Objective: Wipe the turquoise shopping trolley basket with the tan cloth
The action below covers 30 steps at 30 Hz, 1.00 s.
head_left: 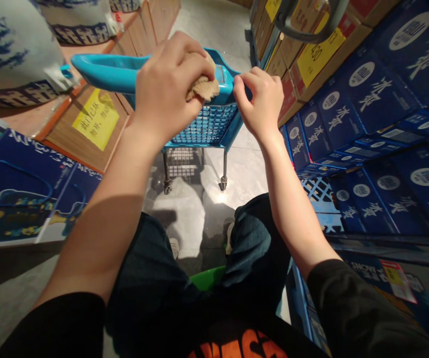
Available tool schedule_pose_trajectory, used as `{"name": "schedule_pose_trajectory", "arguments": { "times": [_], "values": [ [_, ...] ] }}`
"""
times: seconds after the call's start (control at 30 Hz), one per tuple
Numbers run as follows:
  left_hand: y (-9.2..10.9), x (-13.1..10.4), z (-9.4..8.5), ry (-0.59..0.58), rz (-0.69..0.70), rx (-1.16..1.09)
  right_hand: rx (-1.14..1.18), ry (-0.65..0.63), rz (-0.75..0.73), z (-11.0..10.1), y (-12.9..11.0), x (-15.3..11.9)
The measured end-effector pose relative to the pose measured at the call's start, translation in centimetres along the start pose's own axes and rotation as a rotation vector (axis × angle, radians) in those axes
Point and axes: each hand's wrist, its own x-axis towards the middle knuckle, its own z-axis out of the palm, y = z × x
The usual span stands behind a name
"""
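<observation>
A blue shopping cart (214,124) with a mesh basket stands in front of my knees, its wheels on the floor. My left hand (173,84) is wrapped around a crumpled tan cloth (204,89) and rests over the cart's blue handle (106,69), near the middle. My right hand (259,99) has its fingers curled on the right end of the cart's top frame, with the thumb toward the left. The cloth is partly hidden under my left fingers.
Stacked blue boxes (329,129) line the right side, beside brown cartons with a yellow price sign (320,54). Large white-and-blue jars (9,54) stand on a wooden cabinet (80,119) at left. Below me is a green seat edge (207,278).
</observation>
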Motion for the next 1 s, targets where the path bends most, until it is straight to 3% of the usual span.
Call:
{"name": "schedule_pose_trajectory", "arguments": {
  "times": [0.13, 0.23, 0.47, 0.63, 0.73, 0.83, 0.9, 1.0],
  "values": [
    [-2.2, 0.4, -2.1, 0.012, -0.179, 0.073, 0.013, -0.018, 0.002, -0.1, 0.0, -0.1],
    [-3.3, 0.3, -2.4, 0.058, -0.248, 0.135, 0.019, -0.008, -0.003, 0.0, -0.1, -0.1],
    [0.2, 0.3, -0.5, 0.028, 0.003, -0.043, -0.011, 0.011, -0.008, -0.1, -0.3, -0.2],
    [-0.6, 1.1, -1.7, 0.044, -0.164, 0.058, -0.039, 0.015, -0.017, 0.0, -0.4, -0.2],
    [0.2, 1.3, -1.3, 0.009, -0.247, 0.128, -0.031, 0.011, -0.006, 0.3, -0.7, -0.2],
    [2.3, 1.2, 0.1, -0.041, -0.183, 0.099, -0.028, 0.017, 0.005, 0.5, -0.9, -0.2],
    [2.9, 1.1, 1.0, -0.001, -0.072, 0.001, -0.049, 0.011, 0.005, 0.5, -0.9, -0.2],
    [1.1, 1.3, 1.5, 0.058, 0.033, -0.085, -0.067, -0.012, -0.009, 0.3, -0.7, -0.2]
  ]
}}
